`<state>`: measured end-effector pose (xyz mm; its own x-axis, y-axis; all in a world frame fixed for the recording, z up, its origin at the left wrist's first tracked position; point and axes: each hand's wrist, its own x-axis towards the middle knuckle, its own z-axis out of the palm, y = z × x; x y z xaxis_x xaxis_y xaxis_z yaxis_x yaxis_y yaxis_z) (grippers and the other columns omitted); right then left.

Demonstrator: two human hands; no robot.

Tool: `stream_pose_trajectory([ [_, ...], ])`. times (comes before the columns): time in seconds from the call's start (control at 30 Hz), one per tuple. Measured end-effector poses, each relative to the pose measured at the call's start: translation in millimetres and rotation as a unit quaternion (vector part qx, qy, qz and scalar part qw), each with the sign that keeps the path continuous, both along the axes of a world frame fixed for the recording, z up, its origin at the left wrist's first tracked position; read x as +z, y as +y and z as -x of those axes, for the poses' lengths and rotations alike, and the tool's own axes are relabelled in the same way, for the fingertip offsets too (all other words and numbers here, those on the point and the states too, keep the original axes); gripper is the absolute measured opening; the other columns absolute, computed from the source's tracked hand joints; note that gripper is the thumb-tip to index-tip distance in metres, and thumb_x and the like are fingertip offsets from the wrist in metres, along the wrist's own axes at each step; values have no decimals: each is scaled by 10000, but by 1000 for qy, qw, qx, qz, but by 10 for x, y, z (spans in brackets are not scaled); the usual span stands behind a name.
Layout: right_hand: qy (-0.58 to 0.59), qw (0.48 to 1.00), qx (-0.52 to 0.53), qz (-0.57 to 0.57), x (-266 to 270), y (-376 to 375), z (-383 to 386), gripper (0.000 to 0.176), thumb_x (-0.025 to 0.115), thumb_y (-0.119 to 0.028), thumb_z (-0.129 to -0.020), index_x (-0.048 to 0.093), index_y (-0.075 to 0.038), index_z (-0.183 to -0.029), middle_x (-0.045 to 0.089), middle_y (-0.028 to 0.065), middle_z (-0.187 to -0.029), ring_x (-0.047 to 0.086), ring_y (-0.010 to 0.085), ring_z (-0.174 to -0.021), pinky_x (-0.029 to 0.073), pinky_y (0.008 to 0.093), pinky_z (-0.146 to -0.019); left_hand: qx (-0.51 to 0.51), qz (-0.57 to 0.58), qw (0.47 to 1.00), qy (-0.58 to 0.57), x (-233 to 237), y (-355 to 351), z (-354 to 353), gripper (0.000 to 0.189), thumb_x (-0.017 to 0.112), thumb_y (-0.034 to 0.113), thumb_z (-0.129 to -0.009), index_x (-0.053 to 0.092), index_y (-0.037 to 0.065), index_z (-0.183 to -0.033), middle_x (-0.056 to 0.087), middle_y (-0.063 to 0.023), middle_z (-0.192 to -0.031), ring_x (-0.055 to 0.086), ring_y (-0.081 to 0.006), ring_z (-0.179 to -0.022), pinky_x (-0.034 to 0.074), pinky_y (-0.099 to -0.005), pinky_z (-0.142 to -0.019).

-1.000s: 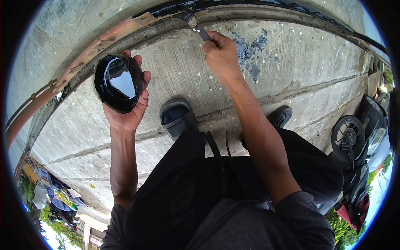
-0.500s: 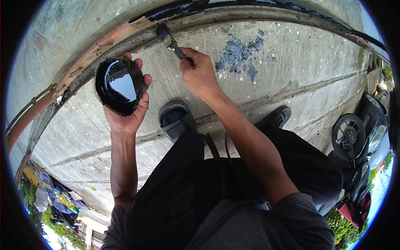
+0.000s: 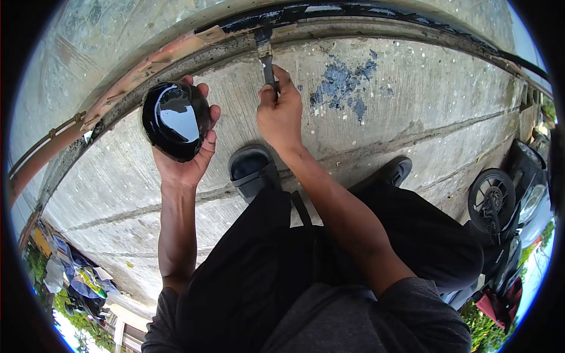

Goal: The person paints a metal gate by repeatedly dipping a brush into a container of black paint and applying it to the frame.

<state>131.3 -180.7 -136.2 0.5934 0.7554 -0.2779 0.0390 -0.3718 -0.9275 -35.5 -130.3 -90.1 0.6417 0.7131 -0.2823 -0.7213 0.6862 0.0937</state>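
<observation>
My left hand (image 3: 197, 150) is closed around a small cup of glossy black paint (image 3: 175, 120), with its open top facing me. A dark-handled paintbrush (image 3: 266, 59) is gripped in my right hand (image 3: 281, 112). Its blackened bristles touch, or nearly touch, the lower edge of a long rail (image 3: 318, 12) along the wall's foot. To the right the rail is coated wet black; further left a bare orange-brown stretch (image 3: 159, 53) shows. The cup stays to the left of the brush, over the concrete.
Dark grey paint blotches (image 3: 344, 82) mark the concrete floor (image 3: 412, 82). My sandalled foot (image 3: 253, 167) stands below the cup and brush. A parked motorcycle (image 3: 494, 197) is at the far right, and a pile of cloth and bags (image 3: 79, 273) lies at the lower left.
My right hand has moved the brush right and up against the rail, turning it more upright. The cup in my left hand has shifted only slightly right.
</observation>
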Motion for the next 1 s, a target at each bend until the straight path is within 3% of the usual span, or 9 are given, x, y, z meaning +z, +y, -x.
stream_pose_trajectory([
  [0.13, -161, 985, 50, -34, 35, -114, -38, 384, 464, -3, -889, 544, 8, -1264, 602, 135, -826, 532, 153, -632, 437, 308, -591, 4, -3, 1000, -2, 22, 3, 13, 623, 480, 422, -962, 294, 95, -1459, 441, -192, -1402, 550, -416, -1168, 594, -475, -833],
  [0.27, -180, 983, 14, 39, 116, -149, -216, 433, 468, 25, -870, 550, -12, -1294, 555, 130, -811, 525, 168, -675, 442, 311, -628, 5, 1, 1000, -9, 34, -6, 7, 626, 480, 428, -961, 296, 93, -1458, 442, -194, -1401, 550, -418, -1169, 596, -473, -827],
  [0.3, -203, 979, 15, 32, 98, -78, -154, 447, 475, 26, -865, 546, -15, -1304, 542, 145, -794, 552, 230, -670, 456, 344, -643, 2, 3, 1000, -9, 36, -7, -4, 627, 480, 430, -960, 298, 93, -1456, 443, -195, -1399, 550, -418, -1168, 597, -472, -826],
  [0.43, -138, 982, 124, 41, 200, 36, 159, 440, 502, -11, -870, 556, -52, -1305, 571, 212, -856, 595, 375, -743, 470, 424, -687, 2, -10, 1000, -6, 56, 0, -4, 634, 484, 442, -956, 310, 84, -1449, 449, -197, -1393, 551, -418, -1166, 601, -464, -815],
  [0.53, -151, 967, 202, 36, 195, -108, 93, 443, 505, -19, -870, 563, -79, -1305, 582, 214, -893, 594, 382, -757, 471, 426, -698, 8, -7, 1000, -3, 78, -22, 1, 635, 484, 442, -956, 313, 74, -1445, 458, -197, -1383, 553, -418, -1159, 604, -461, -808],
  [0.67, -199, 973, 116, 27, 70, -48, -503, 414, 491, -23, -915, 539, -62, -1324, 549, 78, -752, 555, 151, -608, 464, 322, -577, 11, -5, 1000, -3, 52, -33, 28, 638, 483, 442, -956, 314, 64, -1442, 466, -197, -1373, 562, -418, -1142, 605, -461, -802],
  [0.77, -161, 986, -34, 1, -9, -203, -604, 395, 474, -6, -934, 519, -11, -1326, 487, -4, -678, 467, 52, -549, 408, 248, -496, 10, -1, 1000, 1, 62, -3, 42, 632, 483, 438, -957, 315, 68, -1442, 469, -196, -1369, 565, -419, -1136, 604, -466, -803],
  [0.83, -119, 988, -94, -33, -120, -227, -483, 391, 470, 4, -932, 512, 14, -1321, 477, -27, -657, 453, 42, -519, 391, 237, -471, 10, -1, 1000, -3, 64, 15, 33, 626, 482, 432, -959, 311, 75, -1444, 470, -196, -1368, 564, -421, -1139, 603, -472, -805],
  [1.0, -215, 974, 11, -62, -21, -6, -66, 415, 469, 15, -918, 513, -20, -1328, 581, 95, -832, 573, 159, -679, 475, 298, -614, -3, 4, 1000, -16, 39, 0, 15, 621, 479, 423, -962, 293, 94, -1454, 469, -197, -1367, 555, -420, -1156, 599, -486, -813],
])
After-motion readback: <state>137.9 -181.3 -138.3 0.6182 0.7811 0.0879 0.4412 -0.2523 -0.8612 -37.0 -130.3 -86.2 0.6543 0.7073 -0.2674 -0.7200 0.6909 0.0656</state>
